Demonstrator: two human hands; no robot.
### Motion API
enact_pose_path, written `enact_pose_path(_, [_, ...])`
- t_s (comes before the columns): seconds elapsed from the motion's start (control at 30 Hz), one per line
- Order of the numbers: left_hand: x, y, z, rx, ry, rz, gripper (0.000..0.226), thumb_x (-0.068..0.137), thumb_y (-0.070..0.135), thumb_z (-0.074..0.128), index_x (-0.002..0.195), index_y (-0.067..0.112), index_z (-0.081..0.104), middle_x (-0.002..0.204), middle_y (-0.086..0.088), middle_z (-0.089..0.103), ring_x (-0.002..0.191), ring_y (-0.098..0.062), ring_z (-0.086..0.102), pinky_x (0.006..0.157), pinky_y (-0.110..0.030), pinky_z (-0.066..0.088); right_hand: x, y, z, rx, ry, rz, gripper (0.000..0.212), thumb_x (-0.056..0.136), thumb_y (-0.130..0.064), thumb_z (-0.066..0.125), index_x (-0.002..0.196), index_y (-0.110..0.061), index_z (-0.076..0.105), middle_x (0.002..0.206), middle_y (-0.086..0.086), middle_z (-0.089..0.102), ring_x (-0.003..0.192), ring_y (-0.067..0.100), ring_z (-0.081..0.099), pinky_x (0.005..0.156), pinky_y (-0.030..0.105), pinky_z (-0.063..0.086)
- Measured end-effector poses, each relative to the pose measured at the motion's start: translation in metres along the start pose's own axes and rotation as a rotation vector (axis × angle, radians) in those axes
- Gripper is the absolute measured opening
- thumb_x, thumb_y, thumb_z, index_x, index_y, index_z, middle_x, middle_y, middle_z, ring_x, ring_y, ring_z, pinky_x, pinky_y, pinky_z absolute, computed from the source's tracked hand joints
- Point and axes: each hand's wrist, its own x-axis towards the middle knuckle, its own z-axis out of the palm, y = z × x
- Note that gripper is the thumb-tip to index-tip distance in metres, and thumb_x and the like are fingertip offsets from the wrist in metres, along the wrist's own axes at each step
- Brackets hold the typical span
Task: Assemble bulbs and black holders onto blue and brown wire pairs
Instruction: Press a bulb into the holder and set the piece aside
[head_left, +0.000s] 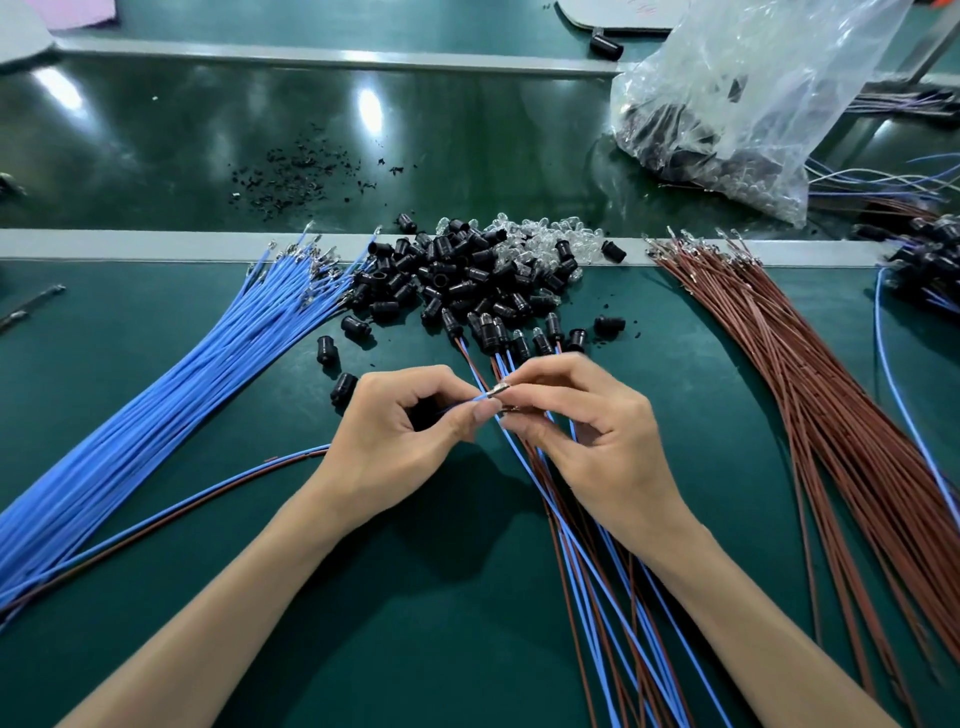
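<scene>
Pinching one blue wire (467, 400), left hand (410, 421) at its shaft and right hand (582, 415) at its metal tip, the person has a few finished pairs (498, 335) lying beneath, while the blue bundle (208, 389), brown bundle (831, 395), holders (441, 275) and bulbs (545, 239) lie largely unassembled.

Over the green mat (441, 545), the left hand (410, 421) pinches a blue wire (469, 399), and the right hand (576, 421) pinches a small shiny part (502, 388) at that wire's end. Just beyond the hands lie wired holders (519, 338), then a heap of black holders (441, 275) and clear bulbs (540, 244). A blue wire bundle (208, 374) fans out on the left and a brown wire bundle (810, 395) on the right.
</scene>
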Motion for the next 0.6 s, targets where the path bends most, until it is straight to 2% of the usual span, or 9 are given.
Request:
enact_pose_path(0.07, [-0.0005, -0.0008, 0.0003, -0.011, -0.001, -0.009, 0.014, 0.081, 0.027, 0.067, 0.071, 0.017, 0.068, 0.058, 0.006, 0.061, 0.050, -0.020, 0.050, 0.049, -0.030, 0.039, -0.0005, -0.0014, 0.0018, 0.011, 0.034, 0.008, 0.018, 0.081, -0.006, 0.071, 0.098, -0.012, 0.073, 0.091, 0.000, 0.064, 0.083, 0.010, 0.063, 0.076, 0.020, 0.050])
enact_pose_path(0.23, [-0.0005, 0.0006, 0.0014, -0.018, -0.013, 0.003, 0.008, 0.081, 0.025, 0.067, 0.074, 0.022, 0.068, 0.061, 0.009, 0.063, 0.053, -0.004, 0.052, 0.053, -0.016, 0.041, -0.0001, -0.0041, -0.0008, 0.010, 0.036, 0.040, 0.022, 0.080, -0.004, 0.074, 0.100, -0.011, 0.072, 0.091, -0.002, 0.070, 0.082, 0.007, 0.067, 0.078, 0.017, 0.051])
enact_pose_path(0.3, [-0.0001, 0.0019, 0.0027, -0.023, -0.009, 0.037, 0.004, 0.082, 0.021, 0.067, 0.079, 0.019, 0.069, 0.063, 0.008, 0.063, 0.053, -0.006, 0.057, 0.055, -0.017, 0.044, 0.0005, -0.0049, -0.0026, 0.006, 0.048, 0.048, 0.022, 0.079, -0.006, 0.074, 0.099, -0.015, 0.070, 0.089, -0.006, 0.071, 0.083, 0.005, 0.068, 0.079, 0.017, 0.051])
enact_pose_path(0.4, [0.0003, 0.0050, 0.0043, 0.026, 0.011, 0.137, 0.010, 0.082, 0.022, 0.067, 0.089, 0.015, 0.070, 0.072, 0.004, 0.066, 0.060, -0.007, 0.063, 0.062, -0.017, 0.047, 0.0012, -0.0050, -0.0034, -0.038, 0.062, 0.017, 0.022, 0.079, -0.007, 0.074, 0.098, -0.017, 0.068, 0.087, -0.009, 0.070, 0.081, 0.004, 0.068, 0.078, 0.017, 0.052])
enact_pose_path(0.6, [0.0006, 0.0047, 0.0087, 0.071, 0.086, 0.208, 0.011, 0.078, 0.020, 0.070, 0.089, 0.017, 0.069, 0.071, 0.003, 0.062, 0.062, -0.003, 0.054, 0.063, -0.017, 0.044, -0.0009, -0.0030, -0.0017, -0.088, 0.047, -0.013, 0.017, 0.079, -0.002, 0.074, 0.095, -0.007, 0.071, 0.088, -0.012, 0.068, 0.082, -0.001, 0.066, 0.078, 0.013, 0.050])
